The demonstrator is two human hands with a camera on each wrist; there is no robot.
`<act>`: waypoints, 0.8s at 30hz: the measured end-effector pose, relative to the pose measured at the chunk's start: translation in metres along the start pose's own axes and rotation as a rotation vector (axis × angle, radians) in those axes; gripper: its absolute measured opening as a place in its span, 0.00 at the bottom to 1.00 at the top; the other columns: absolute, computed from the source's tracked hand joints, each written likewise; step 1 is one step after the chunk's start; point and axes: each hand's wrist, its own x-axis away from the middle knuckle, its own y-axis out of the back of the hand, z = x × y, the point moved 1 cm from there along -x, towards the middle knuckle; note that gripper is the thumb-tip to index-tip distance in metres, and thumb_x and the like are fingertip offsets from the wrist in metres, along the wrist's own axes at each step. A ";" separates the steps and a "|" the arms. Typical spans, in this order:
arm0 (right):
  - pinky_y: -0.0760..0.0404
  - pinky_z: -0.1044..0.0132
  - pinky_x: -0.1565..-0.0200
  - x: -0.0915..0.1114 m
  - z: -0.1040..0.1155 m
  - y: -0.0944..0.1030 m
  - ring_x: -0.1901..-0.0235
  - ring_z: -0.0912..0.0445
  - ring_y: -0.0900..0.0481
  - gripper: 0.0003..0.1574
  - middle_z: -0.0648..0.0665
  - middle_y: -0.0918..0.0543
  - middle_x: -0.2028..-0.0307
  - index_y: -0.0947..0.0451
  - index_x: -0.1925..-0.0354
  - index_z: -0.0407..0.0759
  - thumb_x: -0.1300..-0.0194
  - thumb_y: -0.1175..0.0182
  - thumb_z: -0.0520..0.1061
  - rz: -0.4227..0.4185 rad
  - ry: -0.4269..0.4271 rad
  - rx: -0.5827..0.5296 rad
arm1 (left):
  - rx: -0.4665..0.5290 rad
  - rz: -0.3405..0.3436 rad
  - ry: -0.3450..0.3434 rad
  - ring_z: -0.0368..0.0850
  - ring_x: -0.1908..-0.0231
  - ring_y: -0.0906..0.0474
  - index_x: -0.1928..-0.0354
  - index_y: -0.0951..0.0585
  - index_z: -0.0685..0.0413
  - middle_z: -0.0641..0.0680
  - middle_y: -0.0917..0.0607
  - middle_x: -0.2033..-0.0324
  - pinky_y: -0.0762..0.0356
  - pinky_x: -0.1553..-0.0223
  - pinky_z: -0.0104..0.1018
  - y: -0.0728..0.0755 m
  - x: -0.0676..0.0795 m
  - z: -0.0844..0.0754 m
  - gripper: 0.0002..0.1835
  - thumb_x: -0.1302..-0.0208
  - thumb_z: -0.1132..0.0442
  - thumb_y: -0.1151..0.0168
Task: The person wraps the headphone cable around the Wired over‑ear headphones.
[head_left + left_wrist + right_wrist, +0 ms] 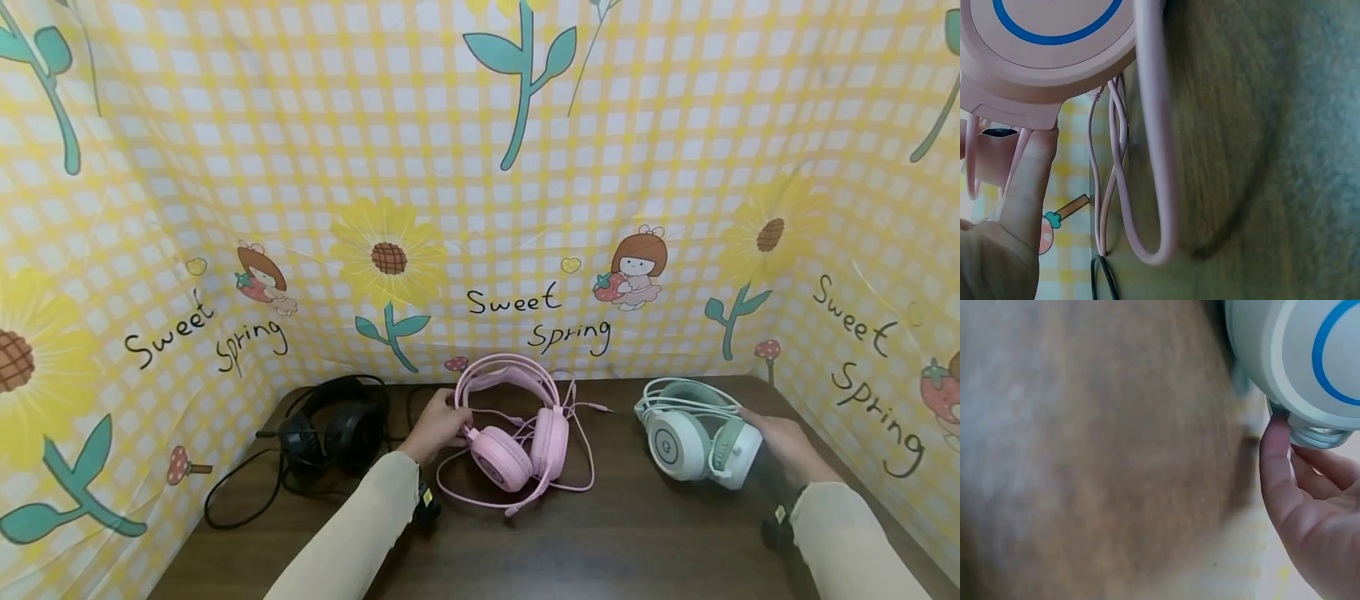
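Pink headphones [501, 460] stand in the middle of the table, with a thin boom microphone and a pink cable around them. My left hand [435, 423] grips their headband just above the left ear cup. Close up in the left wrist view, the thumb and fingers [1027, 181] hold the thin band wires below the pink cup [1041, 78]. To the right are white and green headphones [677, 446]. My right hand [782, 443] pinches their band beside the right ear cup, and the right wrist view shows the fingers [1275, 469] against the white cup [1266, 350].
Black headphones [352, 433] with a looped black cable [225, 523] lie on the left of the dark wooden table [600, 550]. A yellow checked cloth [510, 217] with printed flowers hangs behind and at both sides.
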 end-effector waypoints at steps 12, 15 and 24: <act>0.19 0.59 0.57 0.011 0.003 0.002 0.63 0.61 0.20 0.47 0.43 0.18 0.58 0.41 0.38 0.14 0.25 0.56 0.61 0.040 0.007 -0.043 | 0.055 -0.027 -0.055 0.47 0.75 0.20 0.39 0.36 0.63 0.64 0.20 0.66 0.17 0.73 0.41 0.001 0.014 -0.008 0.28 0.43 0.70 0.43; 0.18 0.60 0.58 0.014 0.005 0.002 0.63 0.60 0.19 0.47 0.41 0.17 0.58 0.41 0.39 0.13 0.25 0.55 0.60 0.039 0.019 -0.040 | 0.069 -0.014 -0.074 0.46 0.74 0.20 0.38 0.37 0.63 0.66 0.20 0.63 0.17 0.71 0.43 0.002 0.017 -0.010 0.29 0.42 0.70 0.43; 0.20 0.51 0.53 0.016 0.018 0.005 0.57 0.49 0.18 0.42 0.28 0.20 0.53 0.40 0.40 0.13 0.23 0.57 0.56 0.027 0.027 0.013 | 0.084 -0.004 -0.115 0.47 0.71 0.19 0.35 0.38 0.62 0.68 0.21 0.58 0.17 0.69 0.45 0.005 0.027 -0.017 0.30 0.39 0.71 0.43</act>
